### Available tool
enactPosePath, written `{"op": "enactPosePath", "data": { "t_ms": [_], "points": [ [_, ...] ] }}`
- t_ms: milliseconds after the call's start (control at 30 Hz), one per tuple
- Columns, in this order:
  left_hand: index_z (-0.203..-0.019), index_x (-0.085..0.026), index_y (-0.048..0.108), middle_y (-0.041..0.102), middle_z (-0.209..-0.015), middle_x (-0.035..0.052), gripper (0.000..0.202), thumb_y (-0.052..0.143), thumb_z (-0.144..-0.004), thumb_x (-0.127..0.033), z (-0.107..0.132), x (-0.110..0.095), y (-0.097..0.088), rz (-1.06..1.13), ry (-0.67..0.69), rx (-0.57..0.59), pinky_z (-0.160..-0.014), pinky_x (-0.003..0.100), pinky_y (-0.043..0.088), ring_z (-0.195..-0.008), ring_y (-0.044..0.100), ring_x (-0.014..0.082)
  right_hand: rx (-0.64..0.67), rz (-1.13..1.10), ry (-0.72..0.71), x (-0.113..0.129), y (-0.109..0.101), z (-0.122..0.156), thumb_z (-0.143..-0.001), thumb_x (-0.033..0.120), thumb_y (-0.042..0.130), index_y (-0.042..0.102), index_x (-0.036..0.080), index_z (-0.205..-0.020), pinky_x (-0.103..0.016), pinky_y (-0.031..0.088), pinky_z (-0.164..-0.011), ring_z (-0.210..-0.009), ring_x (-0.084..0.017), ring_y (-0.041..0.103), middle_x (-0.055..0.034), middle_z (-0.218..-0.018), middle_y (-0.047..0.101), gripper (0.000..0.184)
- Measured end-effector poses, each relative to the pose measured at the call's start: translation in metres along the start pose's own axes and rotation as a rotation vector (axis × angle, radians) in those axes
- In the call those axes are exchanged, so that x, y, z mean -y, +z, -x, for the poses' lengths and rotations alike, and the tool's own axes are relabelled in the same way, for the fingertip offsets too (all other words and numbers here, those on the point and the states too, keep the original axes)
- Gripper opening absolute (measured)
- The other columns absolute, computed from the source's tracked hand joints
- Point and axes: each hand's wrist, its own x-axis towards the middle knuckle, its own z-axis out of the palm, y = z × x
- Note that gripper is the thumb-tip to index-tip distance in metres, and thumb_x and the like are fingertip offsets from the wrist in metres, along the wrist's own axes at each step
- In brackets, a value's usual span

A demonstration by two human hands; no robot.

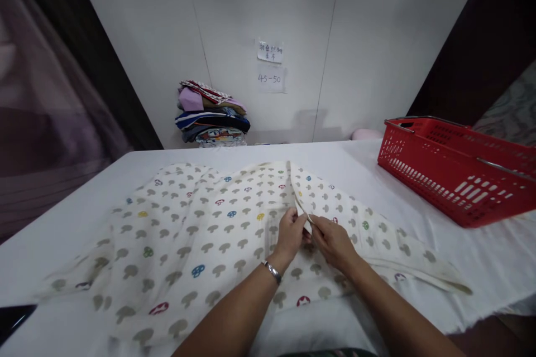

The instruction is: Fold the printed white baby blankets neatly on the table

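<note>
A cream cloth (209,212) printed with grey-brown mushrooms and a few coloured ones lies spread over the white table, wrinkled at its left side. Its right part is folded, with a bound edge running from the top middle down to my hands. My left hand (291,232), with a silver bracelet at the wrist, pinches this edge near the cloth's middle. Right beside it, my right hand (334,240) grips the same edge between thumb and fingers. Both hands are closed and nearly touching. Some fingertips are hidden beneath the cloth.
A red plastic basket (444,178) with metal handles stands on the table (355,162) at the right. Folded clothes (213,114) are piled at the back left against the wall. Two paper notes (271,70) hang on the wall. A dark object (14,321) sits at the lower left.
</note>
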Motion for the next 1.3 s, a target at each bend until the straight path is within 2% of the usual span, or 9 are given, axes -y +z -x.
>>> {"op": "enactPosePath", "data": {
  "t_ms": [200, 400, 533, 733, 867, 967, 1067, 1200, 1300],
  "points": [
    [-0.066, -0.02, 0.039, 0.044, -0.055, -0.0072, 0.022, 0.053, -0.076, -0.033, -0.003, 0.003, -0.003, -0.043, 0.043, -0.025, -0.039, 0.021, 0.043, -0.042, 0.049, 0.0094, -0.101, -0.015, -0.028, -0.006, 0.012, 0.004, -0.091, 0.023, 0.035, 0.054, 0.019, -0.118, -0.027, 0.044, -0.064, -0.072, -0.016, 0.061, -0.0043, -0.083, 0.066, 0.033],
    [-0.066, -0.019, 0.043, 0.044, -0.058, -0.0063, 0.019, 0.052, -0.076, -0.033, -0.003, 0.011, -0.002, -0.076, 0.051, -0.034, -0.043, 0.02, 0.042, -0.049, 0.047, 0.0088, -0.142, 0.037, -0.055, -0.009, 0.016, 0.007, -0.091, 0.023, 0.034, 0.053, 0.018, -0.121, -0.026, 0.046, -0.064, -0.073, -0.016, 0.062, -0.0056, -0.086, 0.068, 0.036],
    [-0.065, -0.018, 0.045, 0.046, -0.058, -0.0054, 0.02, 0.051, -0.077, -0.033, -0.003, 0.011, -0.001, -0.089, 0.043, -0.013, -0.047, 0.019, 0.041, -0.051, 0.046, 0.0084, -0.136, 0.085, -0.061, -0.008, 0.017, 0.008, -0.092, 0.023, 0.033, 0.05, 0.018, -0.124, -0.026, 0.047, -0.063, -0.074, -0.016, 0.062, -0.0065, -0.088, 0.068, 0.037],
    [-0.062, -0.019, 0.045, 0.045, -0.056, -0.005, 0.026, 0.051, -0.078, -0.038, -0.004, 0.011, -0.001, -0.001, -0.033, -0.051, -0.048, 0.02, 0.04, -0.051, 0.043, 0.0089, -0.095, 0.105, -0.098, -0.006, 0.015, 0.009, -0.092, 0.022, 0.032, 0.047, 0.02, -0.128, -0.026, 0.045, -0.06, -0.072, -0.017, 0.06, -0.0057, -0.084, 0.066, 0.039],
    [-0.061, -0.019, 0.043, 0.041, -0.054, -0.0057, 0.033, 0.054, -0.077, -0.045, -0.003, 0.009, -0.001, -0.012, -0.02, -0.049, -0.046, 0.019, 0.035, -0.05, 0.039, 0.0082, -0.065, 0.138, -0.101, -0.003, 0.012, 0.009, -0.093, 0.025, 0.033, 0.05, 0.022, -0.127, -0.025, 0.042, -0.057, -0.069, -0.016, 0.055, -0.0052, -0.078, 0.061, 0.038],
    [-0.058, -0.019, 0.039, 0.037, -0.053, -0.0067, 0.034, 0.056, -0.075, -0.042, -0.003, 0.008, -0.001, -0.045, 0.006, -0.057, -0.047, 0.019, 0.032, -0.051, 0.035, 0.0071, -0.065, 0.182, -0.098, -0.001, 0.011, 0.009, -0.092, 0.028, 0.038, 0.052, 0.022, -0.125, -0.026, 0.04, -0.057, -0.071, -0.018, 0.052, -0.0056, -0.078, 0.057, 0.037],
    [-0.059, -0.019, 0.04, 0.037, -0.055, -0.0063, 0.031, 0.054, -0.076, -0.04, -0.004, 0.008, -0.003, -0.039, 0.004, -0.08, -0.049, 0.019, 0.032, -0.052, 0.036, 0.0075, -0.089, 0.156, -0.107, 0.0, 0.011, 0.009, -0.09, 0.027, 0.041, 0.05, 0.024, -0.127, -0.027, 0.041, -0.061, -0.075, -0.019, 0.051, -0.0058, -0.083, 0.057, 0.039],
    [-0.062, -0.019, 0.044, 0.042, -0.057, -0.005, 0.029, 0.051, -0.078, -0.042, -0.009, 0.007, -0.008, -0.037, 0.011, -0.138, -0.05, 0.02, 0.036, -0.054, 0.041, 0.0089, -0.149, 0.082, -0.16, 0.002, 0.011, 0.009, -0.088, 0.021, 0.04, 0.047, 0.021, -0.129, -0.032, 0.043, -0.075, -0.088, -0.022, 0.052, -0.0086, -0.1, 0.057, 0.042],
    [-0.064, -0.018, 0.046, 0.044, -0.056, -0.0046, 0.031, 0.052, -0.077, -0.045, -0.013, 0.002, -0.011, -0.032, -0.011, -0.158, -0.049, 0.022, 0.038, -0.052, 0.044, 0.0096, -0.154, 0.091, -0.166, 0.002, 0.012, 0.009, -0.086, 0.015, 0.038, 0.042, 0.019, -0.132, -0.034, 0.043, -0.077, -0.093, -0.023, 0.051, -0.0103, -0.104, 0.057, 0.046]
  ]
}}
